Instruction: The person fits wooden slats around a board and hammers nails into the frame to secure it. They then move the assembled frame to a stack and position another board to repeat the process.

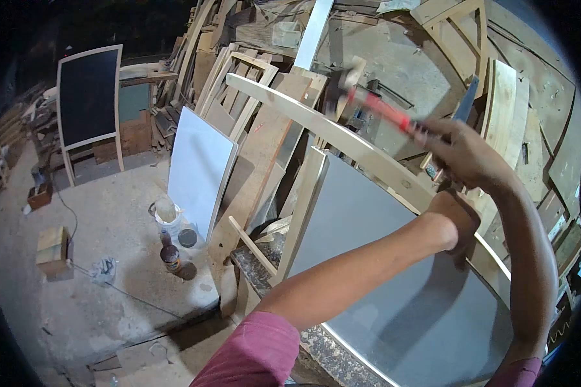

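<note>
My right hand (468,155) is closed round the red handle of a hammer (384,111), whose head is smeared by motion up and to the left. Just below it, my left hand (455,216) is bent over the pale wooden rail (342,140) of a framed grey board (358,216). Its fingers are partly hidden; they seem to grip the rail, and no nail can be made out. The board lies tilted in front of me, with its side batten (301,216) on the left. Both forearms cross above the board and cast a shadow on it.
A speckled stone block (342,355) is under the board. To the left lean a white panel (200,171) and planks (261,174), with a white bucket (168,213) and brown jar (170,257) on the floor. Behind my right hand are a saw (466,100) and boards (500,106).
</note>
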Demonstrator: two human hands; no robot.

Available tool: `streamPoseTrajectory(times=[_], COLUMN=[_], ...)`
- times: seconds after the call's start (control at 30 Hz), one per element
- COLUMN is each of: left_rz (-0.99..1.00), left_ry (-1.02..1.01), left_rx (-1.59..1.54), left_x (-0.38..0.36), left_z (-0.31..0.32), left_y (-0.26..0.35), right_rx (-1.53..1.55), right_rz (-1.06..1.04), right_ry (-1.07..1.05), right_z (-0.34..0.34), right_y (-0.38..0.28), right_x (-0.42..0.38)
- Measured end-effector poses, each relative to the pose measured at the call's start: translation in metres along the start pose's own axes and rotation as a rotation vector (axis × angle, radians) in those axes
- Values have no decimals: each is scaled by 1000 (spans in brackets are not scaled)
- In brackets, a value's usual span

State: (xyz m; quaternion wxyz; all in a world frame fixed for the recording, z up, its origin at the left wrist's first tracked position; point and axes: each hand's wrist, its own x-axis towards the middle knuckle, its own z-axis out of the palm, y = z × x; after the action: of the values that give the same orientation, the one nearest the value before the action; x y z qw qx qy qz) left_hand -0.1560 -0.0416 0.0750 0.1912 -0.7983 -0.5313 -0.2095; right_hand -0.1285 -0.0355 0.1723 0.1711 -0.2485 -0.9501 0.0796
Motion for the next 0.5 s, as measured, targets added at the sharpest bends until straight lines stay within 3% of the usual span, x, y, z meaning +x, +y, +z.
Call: streamPoseTrajectory(times=[0.07, 0.17, 0.27, 0.37, 0.43, 0.5], left_rz=[-7, -26, 12, -11, -38, -10], left_ry=[53, -77, -133, -100, 40, -3], left_rx=[47, -57, -88, -102, -26, -43], left_x=[0, -5, -4, 6, 7, -2], left_z=[0, -17, -16, 3, 10, -4], left_y=[0, 0, -2, -4, -3, -1], right_rx=[-15, -22, 158, 138, 6, -4], right_rz=[19, -18, 18, -17, -35, 61], right_ry=[-3, 22, 178, 232, 142, -16], right_z=[-2, 0, -4, 6, 7, 7], right_y=[0, 5, -11, 2, 10, 11], right_x=[-2, 3, -1, 8, 9, 5])
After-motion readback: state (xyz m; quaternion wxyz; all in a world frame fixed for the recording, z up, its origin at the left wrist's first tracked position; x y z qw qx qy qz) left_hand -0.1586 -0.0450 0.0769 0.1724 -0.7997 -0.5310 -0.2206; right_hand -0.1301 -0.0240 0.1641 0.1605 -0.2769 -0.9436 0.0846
